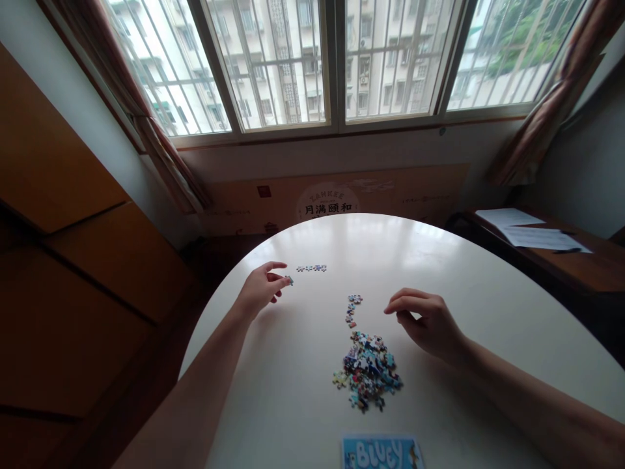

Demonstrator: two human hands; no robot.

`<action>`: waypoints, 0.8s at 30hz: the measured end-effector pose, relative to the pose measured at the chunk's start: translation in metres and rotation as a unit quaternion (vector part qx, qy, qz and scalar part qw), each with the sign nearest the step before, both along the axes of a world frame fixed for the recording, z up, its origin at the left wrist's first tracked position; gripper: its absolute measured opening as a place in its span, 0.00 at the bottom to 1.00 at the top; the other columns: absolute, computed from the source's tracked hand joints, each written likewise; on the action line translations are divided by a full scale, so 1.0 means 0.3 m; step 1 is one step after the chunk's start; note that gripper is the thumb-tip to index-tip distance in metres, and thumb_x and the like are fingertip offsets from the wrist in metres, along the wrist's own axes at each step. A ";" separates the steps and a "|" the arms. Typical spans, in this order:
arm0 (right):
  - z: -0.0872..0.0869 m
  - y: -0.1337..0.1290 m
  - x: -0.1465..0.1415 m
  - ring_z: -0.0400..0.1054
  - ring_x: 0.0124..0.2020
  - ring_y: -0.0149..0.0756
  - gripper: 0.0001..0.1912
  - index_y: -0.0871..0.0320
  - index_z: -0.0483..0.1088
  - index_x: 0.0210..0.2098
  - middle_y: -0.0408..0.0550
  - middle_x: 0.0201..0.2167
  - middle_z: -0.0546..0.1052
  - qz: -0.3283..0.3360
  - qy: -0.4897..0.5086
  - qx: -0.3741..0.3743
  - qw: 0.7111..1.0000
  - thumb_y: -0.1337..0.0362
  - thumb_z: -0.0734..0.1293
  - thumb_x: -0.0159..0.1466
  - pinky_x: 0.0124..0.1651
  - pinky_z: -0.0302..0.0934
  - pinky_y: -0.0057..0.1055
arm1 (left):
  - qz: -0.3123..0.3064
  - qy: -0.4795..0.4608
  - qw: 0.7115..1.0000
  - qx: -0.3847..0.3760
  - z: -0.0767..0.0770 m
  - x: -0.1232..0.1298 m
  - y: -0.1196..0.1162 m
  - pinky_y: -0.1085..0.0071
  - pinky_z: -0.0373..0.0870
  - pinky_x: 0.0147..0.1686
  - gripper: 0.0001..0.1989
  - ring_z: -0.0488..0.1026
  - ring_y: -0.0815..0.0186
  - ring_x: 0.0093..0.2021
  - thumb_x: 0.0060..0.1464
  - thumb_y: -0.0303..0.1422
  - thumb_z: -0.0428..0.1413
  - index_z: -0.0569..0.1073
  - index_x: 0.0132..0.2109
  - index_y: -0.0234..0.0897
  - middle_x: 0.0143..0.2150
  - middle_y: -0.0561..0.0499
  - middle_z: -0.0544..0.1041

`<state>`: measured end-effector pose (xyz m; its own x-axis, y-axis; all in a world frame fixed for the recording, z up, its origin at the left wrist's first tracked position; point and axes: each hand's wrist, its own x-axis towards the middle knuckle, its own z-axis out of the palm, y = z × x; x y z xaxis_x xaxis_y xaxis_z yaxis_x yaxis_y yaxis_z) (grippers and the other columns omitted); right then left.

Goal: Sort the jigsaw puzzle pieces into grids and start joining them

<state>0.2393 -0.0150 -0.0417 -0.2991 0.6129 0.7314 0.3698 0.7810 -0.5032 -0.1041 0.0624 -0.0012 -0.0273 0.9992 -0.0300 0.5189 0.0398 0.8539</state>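
Observation:
Between the thumb and fingers of my left hand (pixel 262 286) is a small puzzle piece (pixel 290 281), just left of a short row of joined pieces (pixel 311 268). My right hand (pixel 426 320) hovers over the table with its fingers curled and the thumb near the index finger; whether anything is between them cannot be made out. To its left, a short crooked line of pieces (pixel 351 311) lies above a heap of loose puzzle pieces (pixel 372 368).
The round white table (pixel 283 391) has a blue "Bluey" box or card (pixel 382 452) at its near side. Papers (pixel 532 236) and pens lie on a brown side table at right. Behind are a wall and barred windows; wooden cabinets stand at left.

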 end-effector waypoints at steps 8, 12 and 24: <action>-0.005 -0.003 0.002 0.73 0.31 0.28 0.15 0.58 0.75 0.33 0.45 0.32 0.77 0.010 -0.007 -0.010 1.000 0.80 0.60 0.61 0.31 0.66 0.22 | 0.102 0.255 0.960 0.053 -0.062 -0.002 0.039 0.70 0.69 0.36 0.07 0.77 0.62 0.37 0.54 0.36 0.60 0.77 0.39 0.41 0.38 0.51 0.81; -0.007 -0.004 0.005 0.73 0.32 0.28 0.15 0.58 0.75 0.34 0.45 0.32 0.77 0.020 -0.013 -0.012 1.000 0.80 0.60 0.62 0.33 0.67 0.23 | 0.120 0.356 0.926 0.051 -0.068 -0.005 0.051 0.69 0.69 0.36 0.09 0.76 0.58 0.42 0.56 0.41 0.59 0.78 0.38 0.40 0.45 0.47 0.80; -0.006 -0.009 0.009 0.74 0.32 0.30 0.15 0.58 0.75 0.34 0.47 0.32 0.77 0.015 -0.010 -0.008 1.000 0.78 0.60 0.63 0.32 0.68 0.25 | 0.018 0.380 0.923 0.066 -0.026 -0.092 0.033 0.71 0.68 0.36 0.10 0.77 0.61 0.39 0.56 0.36 0.57 0.82 0.42 0.45 0.43 0.52 0.81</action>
